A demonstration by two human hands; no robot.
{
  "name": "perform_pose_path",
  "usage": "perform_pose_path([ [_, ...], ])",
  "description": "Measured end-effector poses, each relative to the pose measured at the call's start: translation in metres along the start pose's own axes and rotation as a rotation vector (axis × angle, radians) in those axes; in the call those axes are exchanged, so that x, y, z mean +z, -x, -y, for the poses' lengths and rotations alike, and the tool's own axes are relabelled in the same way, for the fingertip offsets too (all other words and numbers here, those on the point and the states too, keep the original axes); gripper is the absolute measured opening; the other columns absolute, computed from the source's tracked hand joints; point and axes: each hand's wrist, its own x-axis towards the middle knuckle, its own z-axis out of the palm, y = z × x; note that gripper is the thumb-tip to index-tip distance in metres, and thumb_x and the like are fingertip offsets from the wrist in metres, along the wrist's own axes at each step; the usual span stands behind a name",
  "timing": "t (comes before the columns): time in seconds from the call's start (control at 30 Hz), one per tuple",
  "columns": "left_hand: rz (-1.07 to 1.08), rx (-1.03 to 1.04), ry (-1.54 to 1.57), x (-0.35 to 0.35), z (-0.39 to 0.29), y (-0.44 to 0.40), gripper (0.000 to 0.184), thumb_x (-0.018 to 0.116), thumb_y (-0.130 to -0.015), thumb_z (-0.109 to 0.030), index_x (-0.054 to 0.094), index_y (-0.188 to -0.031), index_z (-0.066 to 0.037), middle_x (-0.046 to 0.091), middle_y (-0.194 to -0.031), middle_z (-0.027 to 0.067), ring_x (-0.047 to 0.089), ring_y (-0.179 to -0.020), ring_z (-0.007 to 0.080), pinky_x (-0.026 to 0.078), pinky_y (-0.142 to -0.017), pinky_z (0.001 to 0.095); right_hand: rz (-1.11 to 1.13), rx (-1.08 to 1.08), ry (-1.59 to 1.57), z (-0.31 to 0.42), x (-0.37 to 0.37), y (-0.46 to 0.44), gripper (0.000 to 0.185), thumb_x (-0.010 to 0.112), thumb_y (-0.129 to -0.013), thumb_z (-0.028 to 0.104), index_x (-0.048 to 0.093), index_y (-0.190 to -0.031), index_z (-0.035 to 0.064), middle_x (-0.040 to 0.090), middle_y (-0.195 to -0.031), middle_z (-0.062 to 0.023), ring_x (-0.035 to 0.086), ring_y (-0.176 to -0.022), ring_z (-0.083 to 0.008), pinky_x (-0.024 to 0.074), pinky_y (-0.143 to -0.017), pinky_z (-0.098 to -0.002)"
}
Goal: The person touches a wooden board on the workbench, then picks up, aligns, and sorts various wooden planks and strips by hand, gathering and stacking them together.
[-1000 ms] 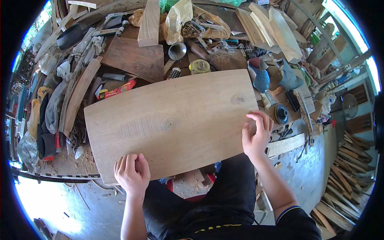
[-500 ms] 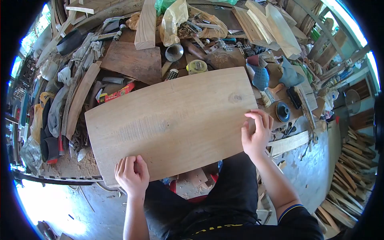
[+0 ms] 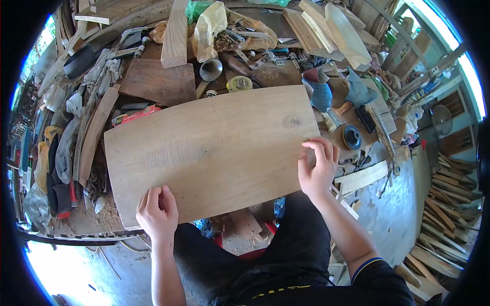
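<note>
A broad wooden board [image 3: 229,158] with a gently curved far edge lies across the front of the bench, above my lap. Rough saw marks show on its left half and a knot near its right end. At the near left edge, my left hand [image 3: 157,213] has its fingers curled closed on the board, thumb beside them. My right hand [image 3: 320,168] rests at the right end with bent fingers and thumb spread apart; it touches the board and holds nothing else. Parts of the right fingers are hidden from view.
Behind the board lie a tape measure [image 3: 240,83], a red box [image 3: 135,114] and a dark wooden panel [image 3: 158,82]. A paintbrush [image 3: 334,117] and a round black pad [image 3: 351,136] sit at the right. Wood offcuts [image 3: 444,204] are stacked on the floor.
The board has slid slightly forward, mostly at its left end, covering more of the red box. Both hands have moved with it. The camera view has shifted a little.
</note>
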Motion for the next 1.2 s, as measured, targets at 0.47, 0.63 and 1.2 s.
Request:
perform_pose_path([
  [0.47, 0.086, -0.012, -0.011, 0.003, -0.007, 0.005, 0.020, 0.060, -0.101, -0.013, 0.058, -0.085, -0.001, 0.051, -0.068, 0.0092, 0.045, -0.053, 0.0194, 0.033, -0.047, 0.0350, 0.015, 0.106, -0.061, -0.005, 0.000, 0.001, 0.031, 0.068, -0.071, 0.008, 0.065, -0.101, 0.0163, 0.062, -0.111, -0.0045, 0.056, -0.107, -0.0344, 0.0453, -0.091, -0.0482],
  [0.63, 0.172, -0.008, -0.057, 0.004, -0.005, 0.003, 0.022, 0.059, -0.102, -0.014, 0.056, -0.084, -0.001, 0.049, -0.070, 0.0086, 0.045, -0.053, 0.0192, 0.032, -0.048, 0.0350, 0.036, 0.133, -0.024, -0.009, 0.003, -0.001, 0.035, 0.070, -0.068, 0.007, 0.065, -0.102, 0.0180, 0.061, -0.115, -0.0025, 0.054, -0.111, -0.0358, 0.0458, -0.089, -0.0478],
  [1.2, 0.210, 0.095, -0.001, 0.014, 0.063, 0.012, 0.025, 0.056, -0.104, -0.014, 0.056, -0.087, 0.004, 0.051, -0.074, 0.0111, 0.048, -0.066, 0.0213, 0.044, -0.063, 0.0349, -0.042, 0.243, -0.116, -0.013, 0.000, 0.013, 0.042, 0.074, -0.067, 0.013, 0.063, -0.107, 0.0156, 0.060, -0.119, -0.0067, 0.053, -0.117, -0.0356, 0.0447, -0.093, -0.0490],
])
